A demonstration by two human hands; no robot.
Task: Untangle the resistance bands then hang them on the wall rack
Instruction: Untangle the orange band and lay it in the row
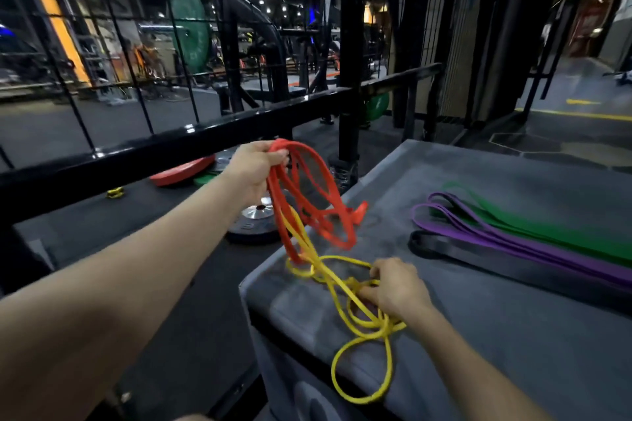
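My left hand (pixel 254 169) grips a bunch of loops of the red band (pixel 337 196), lifted above the near left corner of the grey padded box (pixel 478 335). The red loops hang down and stay tangled with the thin yellow band (pixel 345 287). My right hand (pixel 398 287) pinches the yellow band's coils against the box top. One yellow loop droops over the box's front edge. Purple (pixel 513 232), green (pixel 547 215) and black (pixel 478 258) bands lie flat side by side on the box at the right.
A black steel rail (pixel 171 143) and wire grid fence run across behind the box. Weight plates (pixel 253 220) lie on the floor to the left, with a red plate (pixel 181 170) farther back. A black upright post (pixel 349 61) stands behind the box.
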